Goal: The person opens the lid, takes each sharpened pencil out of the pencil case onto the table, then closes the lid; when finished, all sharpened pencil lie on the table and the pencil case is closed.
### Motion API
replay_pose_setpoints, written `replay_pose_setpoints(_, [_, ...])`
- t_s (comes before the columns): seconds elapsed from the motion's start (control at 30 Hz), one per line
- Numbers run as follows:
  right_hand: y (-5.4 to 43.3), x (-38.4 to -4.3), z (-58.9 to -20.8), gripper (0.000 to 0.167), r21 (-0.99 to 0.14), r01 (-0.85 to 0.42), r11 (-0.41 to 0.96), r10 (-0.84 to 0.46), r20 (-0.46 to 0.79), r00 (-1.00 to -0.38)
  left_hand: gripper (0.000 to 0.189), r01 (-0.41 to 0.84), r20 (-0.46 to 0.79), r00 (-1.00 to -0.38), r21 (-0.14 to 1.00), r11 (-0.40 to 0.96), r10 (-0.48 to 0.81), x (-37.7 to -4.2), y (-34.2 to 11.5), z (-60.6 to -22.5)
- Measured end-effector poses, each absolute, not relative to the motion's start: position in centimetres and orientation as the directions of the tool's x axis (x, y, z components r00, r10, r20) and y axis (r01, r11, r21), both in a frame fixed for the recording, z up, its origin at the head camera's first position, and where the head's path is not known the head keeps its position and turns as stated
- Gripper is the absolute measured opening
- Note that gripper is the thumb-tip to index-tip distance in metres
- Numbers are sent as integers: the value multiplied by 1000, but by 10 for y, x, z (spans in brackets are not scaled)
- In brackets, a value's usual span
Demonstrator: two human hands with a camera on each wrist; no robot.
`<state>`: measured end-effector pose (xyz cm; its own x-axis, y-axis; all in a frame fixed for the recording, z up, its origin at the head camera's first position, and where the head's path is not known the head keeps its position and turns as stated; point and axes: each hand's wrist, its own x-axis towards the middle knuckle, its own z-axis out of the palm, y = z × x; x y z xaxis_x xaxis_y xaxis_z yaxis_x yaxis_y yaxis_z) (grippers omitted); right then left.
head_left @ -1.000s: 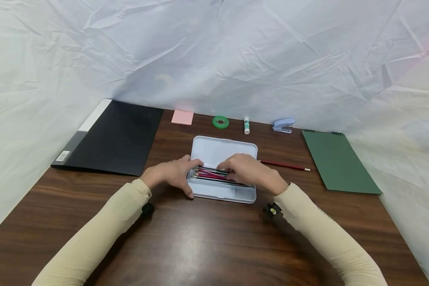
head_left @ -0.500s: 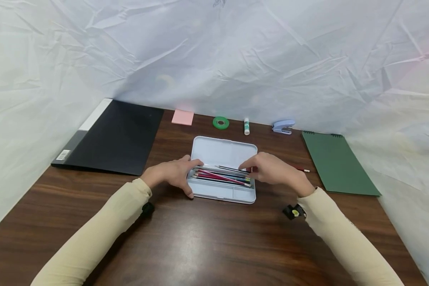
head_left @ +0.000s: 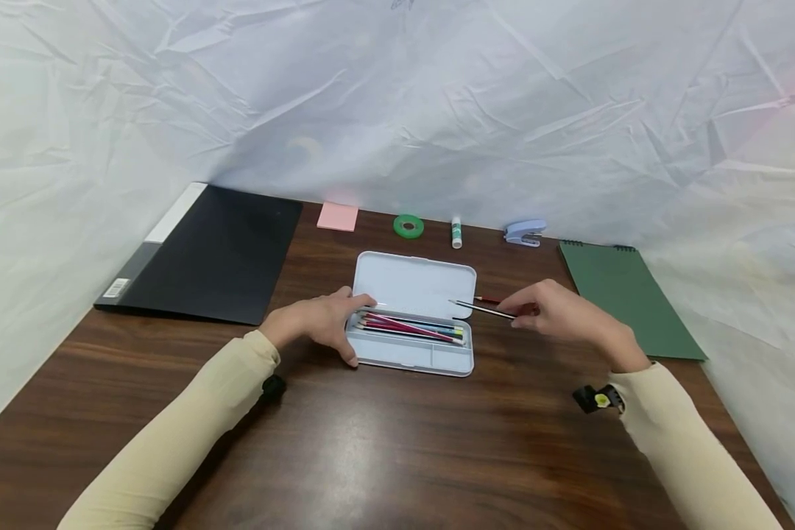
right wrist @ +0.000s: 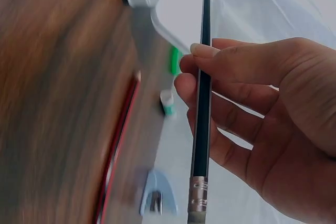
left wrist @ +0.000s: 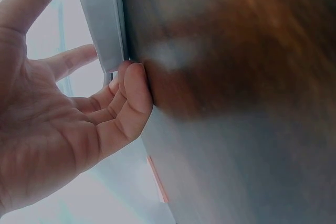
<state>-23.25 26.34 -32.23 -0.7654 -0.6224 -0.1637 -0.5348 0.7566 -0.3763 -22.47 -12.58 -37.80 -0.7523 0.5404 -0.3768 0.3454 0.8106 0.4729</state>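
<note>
the right hand (head_left: 556, 313) pinches a slim dark pencil with a metal collar (right wrist: 203, 103) between thumb and fingertips, its point just above the raised lid's right edge; its far end is cut off in the right wrist view. the left hand (head_left: 324, 320) grips the left end of the open white hinged case (head_left: 414, 283), thumb and fingers set wide; the thumb's tip is cropped in the left wrist view. overlapping red and dark pencils (head_left: 411, 327) inside are hard to count. a red wooden pencil (right wrist: 118, 129) on the brown wood-grain table (head_left: 371, 442) is mostly hidden behind the right hand in the head view.
</note>
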Motion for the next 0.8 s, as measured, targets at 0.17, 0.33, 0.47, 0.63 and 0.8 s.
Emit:
replay_pose_setpoints(0.17, [288, -233, -315, 27, -386, -488, 783, -578, -161, -800, 101, 347, -376, -752, 473, 810, 542, -224, -126, -376])
replay_pose_setpoints(0.33, [306, -239, -324, 27, -394, -433, 811, -530, -179, -829, 101, 331, -388, -753, 474, 816, 531, -225, -127, -375])
replay_pose_setpoints(0.47, [314, -244, -342, 26, -355, -432, 829, -513, -178, -840, 101, 330, -390, -754, 470, 818, 529, -224, -127, -375])
replay_pose_setpoints(0.63, [313, -248, -363, 25, -281, -463, 840, -511, -127, -850, 100, 337, -384, -753, 472, 815, 534, -224, -126, -376])
replay_pose_setpoints(0.8, [307, -250, -377, 24, -229, -490, 841, -516, -68, -854, 101, 336, -379, -754, 479, 811, 536, -224, -127, -376])
